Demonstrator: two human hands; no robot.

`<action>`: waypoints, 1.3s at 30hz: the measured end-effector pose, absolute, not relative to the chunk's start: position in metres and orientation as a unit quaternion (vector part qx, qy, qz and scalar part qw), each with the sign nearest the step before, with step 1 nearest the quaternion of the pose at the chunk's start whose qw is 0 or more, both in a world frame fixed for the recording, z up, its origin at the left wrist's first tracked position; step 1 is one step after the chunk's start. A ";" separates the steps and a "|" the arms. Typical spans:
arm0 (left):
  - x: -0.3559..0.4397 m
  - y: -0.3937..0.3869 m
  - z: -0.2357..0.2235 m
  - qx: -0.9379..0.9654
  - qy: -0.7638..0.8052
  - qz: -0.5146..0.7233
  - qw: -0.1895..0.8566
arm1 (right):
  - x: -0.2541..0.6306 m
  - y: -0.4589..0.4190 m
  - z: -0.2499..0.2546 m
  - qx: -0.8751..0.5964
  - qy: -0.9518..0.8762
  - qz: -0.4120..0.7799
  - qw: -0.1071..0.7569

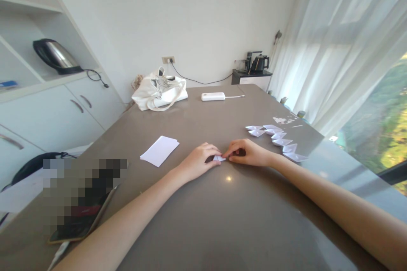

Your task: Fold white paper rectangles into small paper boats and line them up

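A small folded piece of white paper (219, 158) lies on the grey table between my hands. My left hand (203, 159) is closed on its left side, fingers over the top and thumb along the near edge. At the right end, my right hand (244, 152) has its index fingertip against the paper, with the fingers curled and the thumb close by. Part of the paper is hidden under my left fingers. Left of my hands rests a stack of white paper sheets (160, 151). Several folded paper boats (280, 135) stand in rows beyond my right hand.
A white bag (160, 91) and a white power bank (213, 96) with a short cable sit at the table's far side. A phone (79, 220), partly blurred out, lies at the left edge with a cable. White paper scraps (284, 120) lie at the far right.
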State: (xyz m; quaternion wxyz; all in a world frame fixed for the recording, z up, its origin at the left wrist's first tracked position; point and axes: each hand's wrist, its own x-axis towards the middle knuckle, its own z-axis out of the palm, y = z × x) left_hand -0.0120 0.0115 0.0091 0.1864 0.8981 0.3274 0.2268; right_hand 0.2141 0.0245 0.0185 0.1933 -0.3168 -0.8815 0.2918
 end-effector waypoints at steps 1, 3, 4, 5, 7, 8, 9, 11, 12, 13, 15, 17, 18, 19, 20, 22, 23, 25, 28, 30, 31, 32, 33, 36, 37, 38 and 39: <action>-0.012 0.011 0.008 0.895 0.339 0.228 0.179 | 0.214 0.025 0.018 -0.325 -0.875 0.297 0.202; -0.013 0.009 0.008 0.885 0.361 0.239 0.171 | 0.213 0.026 0.015 -0.350 -0.856 0.309 0.222; -0.013 0.008 0.008 0.879 0.370 0.247 0.171 | 0.213 0.027 0.014 -0.366 -0.845 0.313 0.232; -0.013 0.007 0.008 0.871 0.378 0.258 0.177 | 0.213 0.027 0.012 -0.380 -0.835 0.317 0.240; -0.012 0.005 0.007 0.842 0.398 0.293 0.215 | 0.211 0.027 0.010 -0.396 -0.822 0.328 0.245; -0.011 0.005 0.006 0.818 0.410 0.316 0.250 | 0.210 0.026 0.009 -0.399 -0.816 0.336 0.249; -0.010 0.005 0.005 0.789 0.421 0.339 0.292 | 0.208 0.025 0.009 -0.399 -0.808 0.349 0.258; -0.008 0.005 0.002 0.726 0.434 0.376 0.378 | 0.203 0.021 0.008 -0.395 -0.782 0.389 0.286; -0.007 0.006 0.000 0.698 0.437 0.390 0.412 | 0.201 0.019 0.008 -0.393 -0.762 0.417 0.303; -0.006 0.007 -0.001 0.677 0.437 0.399 0.438 | 0.198 0.017 0.008 -0.389 -0.739 0.451 0.314; -0.004 0.007 -0.004 0.651 0.432 0.406 0.473 | 0.193 0.012 0.006 -0.386 -0.694 0.511 0.329; -0.004 0.007 -0.005 0.643 0.424 0.399 0.497 | 0.190 0.010 0.004 -0.385 -0.664 0.543 0.341; -0.005 0.007 -0.005 0.643 0.420 0.393 0.505 | 0.188 0.009 0.004 -0.383 -0.656 0.549 0.347; -0.005 0.007 -0.005 0.644 0.415 0.389 0.512 | 0.187 0.008 0.003 -0.383 -0.649 0.554 0.354; -0.005 0.007 -0.005 0.645 0.411 0.386 0.517 | 0.186 0.008 0.002 -0.383 -0.642 0.558 0.361; -0.006 0.006 -0.004 0.646 0.402 0.382 0.525 | 0.184 0.008 0.001 -0.387 -0.622 0.570 0.373; -0.006 0.006 -0.004 0.645 0.399 0.381 0.529 | 0.184 0.008 0.001 -0.391 -0.612 0.575 0.378; -0.005 0.006 -0.003 0.641 0.398 0.380 0.535 | 0.183 0.008 0.001 -0.398 -0.597 0.578 0.387; -0.004 0.005 -0.002 0.631 0.405 0.384 0.538 | 0.182 0.007 0.000 -0.403 -0.598 0.570 0.394; -0.003 0.003 -0.002 0.627 0.410 0.390 0.536 | 0.182 0.006 0.000 -0.403 -0.600 0.566 0.396; -0.002 0.003 -0.002 0.626 0.411 0.394 0.533 | 0.182 0.005 0.000 -0.402 -0.601 0.565 0.397; -0.001 0.002 -0.002 0.626 0.412 0.397 0.530 | 0.181 0.005 0.001 -0.402 -0.601 0.565 0.398; -0.001 0.001 -0.002 0.626 0.413 0.400 0.527 | 0.181 0.004 0.001 -0.401 -0.601 0.564 0.401; 0.001 0.000 -0.001 0.627 0.417 0.406 0.518 | 0.181 0.004 0.002 -0.397 -0.599 0.562 0.408; 0.001 -0.001 -0.001 0.627 0.419 0.407 0.516 | 0.181 0.004 0.002 -0.395 -0.600 0.562 0.409; 0.001 -0.001 -0.001 0.628 0.420 0.408 0.513 | 0.181 0.004 0.002 -0.392 -0.603 0.562 0.409; 0.002 -0.001 0.000 0.629 0.420 0.409 0.511 | 0.181 0.004 0.001 -0.389 -0.608 0.559 0.408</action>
